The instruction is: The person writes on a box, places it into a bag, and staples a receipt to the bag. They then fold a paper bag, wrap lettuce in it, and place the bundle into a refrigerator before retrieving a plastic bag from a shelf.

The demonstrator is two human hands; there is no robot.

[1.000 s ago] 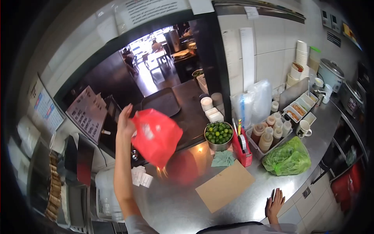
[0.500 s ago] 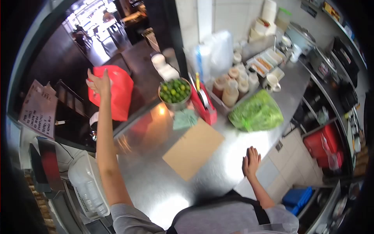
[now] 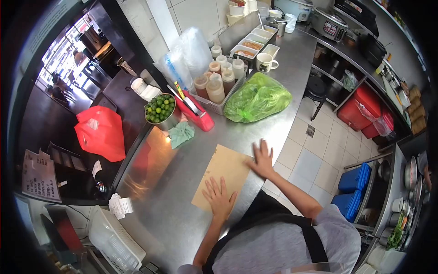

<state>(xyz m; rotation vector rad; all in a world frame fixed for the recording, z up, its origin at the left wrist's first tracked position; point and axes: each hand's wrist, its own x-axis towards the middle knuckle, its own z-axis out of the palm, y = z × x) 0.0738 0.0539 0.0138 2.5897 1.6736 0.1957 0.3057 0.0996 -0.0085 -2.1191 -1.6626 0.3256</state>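
Note:
A flat brown paper sheet (image 3: 222,170) lies on the steel counter (image 3: 169,201). My left hand (image 3: 219,197) rests flat on its near part, fingers spread. My right hand (image 3: 262,160) presses on the sheet's right edge, fingers apart. Neither hand holds anything. A red plastic bag (image 3: 101,133) sits on the dark pass-through ledge at the left, apart from both hands.
A metal bowl of limes (image 3: 160,111), a green cloth (image 3: 181,134), a red tape dispenser (image 3: 195,113), a basket of sauce bottles (image 3: 218,84) and a green bag of leaves (image 3: 257,97) stand behind the sheet. A white crate (image 3: 116,241) is near left. Receipts (image 3: 119,205) lie beside it.
My left hand let go of the red bag, which now rests on the ledge, and came down onto the paper sheet. My right hand moved from the counter edge onto the sheet.

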